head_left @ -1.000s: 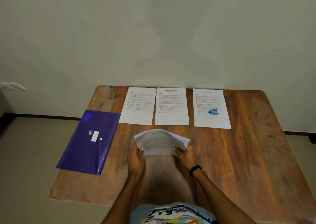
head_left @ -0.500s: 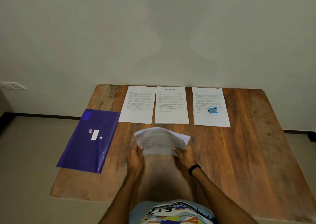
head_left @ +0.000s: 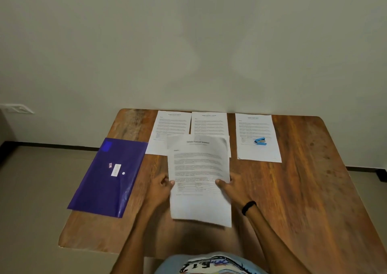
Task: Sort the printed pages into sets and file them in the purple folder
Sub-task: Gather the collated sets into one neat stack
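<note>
Looking down in the head view, a wooden bench [head_left: 314,179] is seen set against a pale wall. A bundle of printed pages [head_left: 199,165] is held over the middle of the bench, face up and blurred, with its heading at the far end. The left grip [head_left: 160,187], a bare hand, is clenched on the bundle's left edge, its thumb laid on top of the paper. The right grip [head_left: 233,187] is clenched on the right edge in the same way, thumb on the printed face; the fingers underneath are hidden by the paper. A black wristband [head_left: 248,207] is worn on the right wrist.

Three single printed pages are laid in a row along the far edge of the bench: a left page [head_left: 169,125], a middle page [head_left: 209,125] and a right page [head_left: 258,154]. The lower parts of the left and middle pages are covered in view by the far end of the held bundle. A small blue stapler [head_left: 260,141] is placed on the right page.

The purple folder [head_left: 109,175] is laid flat at the left of the bench, closed, with its left side overhanging the edge above the floor. It is well apart from the bundle.
</note>
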`<state>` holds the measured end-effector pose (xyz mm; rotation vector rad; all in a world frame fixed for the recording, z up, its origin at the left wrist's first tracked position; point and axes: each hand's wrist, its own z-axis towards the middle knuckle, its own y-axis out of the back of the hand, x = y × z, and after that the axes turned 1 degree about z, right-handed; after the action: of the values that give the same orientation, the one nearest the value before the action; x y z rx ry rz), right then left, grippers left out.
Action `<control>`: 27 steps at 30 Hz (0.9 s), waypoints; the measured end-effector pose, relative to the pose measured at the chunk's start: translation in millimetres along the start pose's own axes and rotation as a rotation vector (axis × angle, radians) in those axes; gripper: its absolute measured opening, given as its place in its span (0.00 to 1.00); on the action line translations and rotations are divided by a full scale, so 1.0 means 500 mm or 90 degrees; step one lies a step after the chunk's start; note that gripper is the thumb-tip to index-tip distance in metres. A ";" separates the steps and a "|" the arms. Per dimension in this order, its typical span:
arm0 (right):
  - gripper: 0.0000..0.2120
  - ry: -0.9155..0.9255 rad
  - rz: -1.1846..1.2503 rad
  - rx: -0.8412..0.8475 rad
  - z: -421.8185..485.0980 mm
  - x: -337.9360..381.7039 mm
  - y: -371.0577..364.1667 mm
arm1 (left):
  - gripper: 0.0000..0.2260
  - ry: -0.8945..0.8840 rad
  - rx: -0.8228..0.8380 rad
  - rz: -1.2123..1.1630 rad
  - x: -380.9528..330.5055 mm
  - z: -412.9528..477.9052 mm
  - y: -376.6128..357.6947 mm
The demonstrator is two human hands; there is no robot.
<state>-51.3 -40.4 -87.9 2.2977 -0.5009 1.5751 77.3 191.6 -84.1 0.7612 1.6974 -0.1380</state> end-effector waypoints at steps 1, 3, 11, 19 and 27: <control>0.15 -0.018 0.050 0.015 -0.001 0.015 0.009 | 0.04 0.002 0.032 -0.010 -0.031 0.016 0.021; 0.19 -0.046 0.164 0.054 -0.004 0.037 0.026 | 0.10 0.022 0.101 -0.176 -0.080 0.039 0.055; 0.20 -0.086 0.243 0.119 -0.035 0.102 0.017 | 0.20 0.101 0.144 -0.679 -0.214 0.113 0.053; 0.16 -0.107 0.308 0.113 -0.061 0.112 0.014 | 0.11 0.169 0.205 -0.789 -0.216 0.114 0.028; 0.17 -0.063 0.227 0.092 -0.060 0.117 0.001 | 0.13 0.200 0.163 -0.828 -0.218 0.114 0.028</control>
<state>-56.9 -33.9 -22.8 2.5120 -0.8918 1.7072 140.5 130.7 2.9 -0.2832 2.2617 -1.1870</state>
